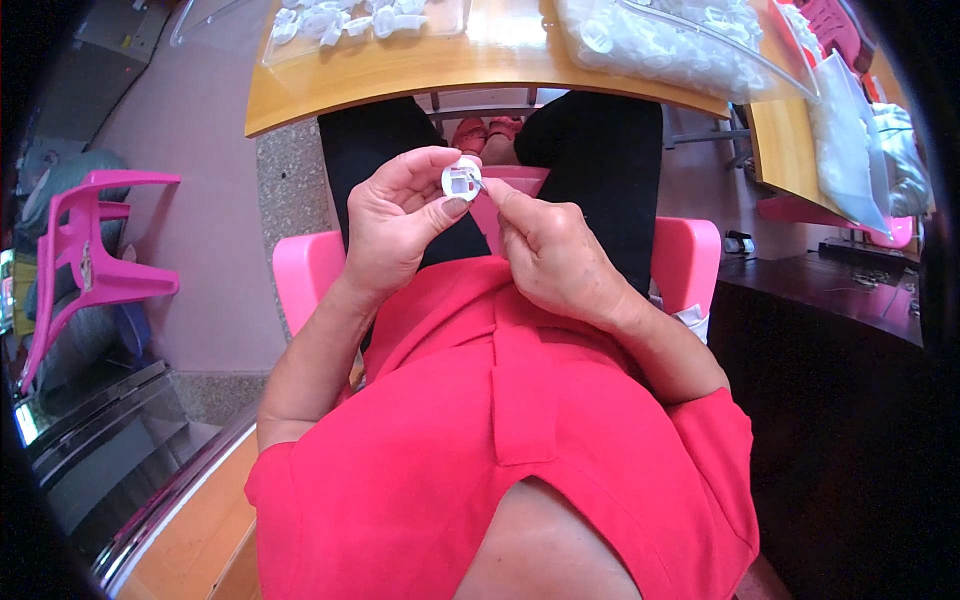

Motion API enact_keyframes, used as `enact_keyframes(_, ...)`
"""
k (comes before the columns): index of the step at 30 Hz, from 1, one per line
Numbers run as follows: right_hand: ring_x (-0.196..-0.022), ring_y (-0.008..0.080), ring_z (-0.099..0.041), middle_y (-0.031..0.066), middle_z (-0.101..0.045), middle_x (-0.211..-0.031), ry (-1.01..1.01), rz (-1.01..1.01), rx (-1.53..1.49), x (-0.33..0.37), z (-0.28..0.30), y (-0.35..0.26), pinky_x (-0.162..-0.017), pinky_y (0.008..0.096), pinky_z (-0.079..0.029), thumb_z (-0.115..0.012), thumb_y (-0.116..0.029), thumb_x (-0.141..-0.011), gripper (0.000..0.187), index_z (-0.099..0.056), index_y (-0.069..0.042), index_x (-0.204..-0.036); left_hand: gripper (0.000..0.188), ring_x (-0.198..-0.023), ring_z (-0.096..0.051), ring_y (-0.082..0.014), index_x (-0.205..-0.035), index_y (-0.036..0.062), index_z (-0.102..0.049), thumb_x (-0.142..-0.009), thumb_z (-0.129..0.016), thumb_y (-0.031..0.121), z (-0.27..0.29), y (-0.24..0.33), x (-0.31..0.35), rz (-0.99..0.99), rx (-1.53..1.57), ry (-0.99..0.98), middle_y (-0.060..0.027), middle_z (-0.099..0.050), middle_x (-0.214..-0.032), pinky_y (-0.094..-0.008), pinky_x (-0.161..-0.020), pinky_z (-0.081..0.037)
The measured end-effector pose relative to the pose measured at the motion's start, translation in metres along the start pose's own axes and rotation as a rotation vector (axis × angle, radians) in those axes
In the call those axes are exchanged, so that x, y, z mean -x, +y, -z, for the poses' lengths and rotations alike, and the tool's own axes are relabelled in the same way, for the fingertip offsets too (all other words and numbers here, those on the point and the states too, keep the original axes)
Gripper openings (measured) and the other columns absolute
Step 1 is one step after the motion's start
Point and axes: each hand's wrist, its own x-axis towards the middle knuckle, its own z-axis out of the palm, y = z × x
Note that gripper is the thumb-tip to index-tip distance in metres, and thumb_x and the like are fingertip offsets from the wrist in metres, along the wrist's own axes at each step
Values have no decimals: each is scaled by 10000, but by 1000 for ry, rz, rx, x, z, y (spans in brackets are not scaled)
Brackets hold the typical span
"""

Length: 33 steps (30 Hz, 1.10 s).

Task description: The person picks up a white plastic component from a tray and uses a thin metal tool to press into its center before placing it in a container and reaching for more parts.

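Observation:
My left hand (395,215) is raised above my lap, closed by its fingertips and thumb on a small round white plastic part (449,182). A square opening shows in the part's face. Against the part's right side, my right hand (560,250) pinches a thin metal tool (477,183), whose tip reaches the face near the opening. Most of the tool is hidden inside my right fingers, so its exact kind cannot be made out. Both hands are in front of the table's near edge, over my black-trousered legs.
A wooden table (450,68) curves across the top. It bears loose white plastic parts (345,20) in a clear tray at left and many more pieces (665,45) in a clear container at right. Pink chair arms (305,275) flank me. Another pink chair (95,250) stands left.

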Motion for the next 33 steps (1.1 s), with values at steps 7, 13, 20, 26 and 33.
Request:
enact_keyframes(7, -652, 331, -663, 276, -572, -730, -10, -40, 15, -1, -1, -1, -585, 353, -504, -474, 55, -868, 422, -520, -15, -1282, 413, -1062, -618, -233, -1208, -20, -540, -818, -672, -48, 0, -3, -1, -4, 26, 12, -205, -618, -1169, -329, -889, -534)
enact_keyframes(13, -652, 343, -657, 272, -576, -740, -38, -19, 25, -1, -1, 0, -582, 354, -503, -482, 67, -858, 434, -509, -1, -1285, 411, -1066, -616, -226, -1208, -21, -537, -820, -670, -51, -1, -3, 1, -15, -3, 18, -201, -620, -1168, -327, -901, -529)
enact_keyframes(20, -655, 396, -625, 226, -609, -728, -24, 116, 119, 3, -9, 9, -574, 468, -504, -525, 21, -783, 434, -452, 64, -1209, 404, -1056, -620, -221, -1201, -26, -542, -820, -672, -50, -2, 0, 3, -14, -59, 16, -191, -626, -1159, -325, -913, -521)
enact_keyframes(26, -636, 358, -641, 205, -623, -733, -46, 139, 394, 6, -10, 7, -559, 441, -521, -551, -32, -764, 480, -447, 95, -1215, 366, -1018, -617, -164, -1178, -51, -570, -825, -658, -82, -5, 0, 5, -34, -96, 44, -116, -637, -1110, -282, -906, -511)
enact_keyframes(33, -589, 294, -667, 180, -634, -704, -173, 111, 692, 5, -6, -3, -489, 377, -531, -517, -70, -808, 400, -489, 109, -1164, 329, -981, -622, -148, -1159, -46, -592, -835, -642, -84, -10, -6, 8, -2, -167, 35, -107, -641, -1089, -269, -868, -520)
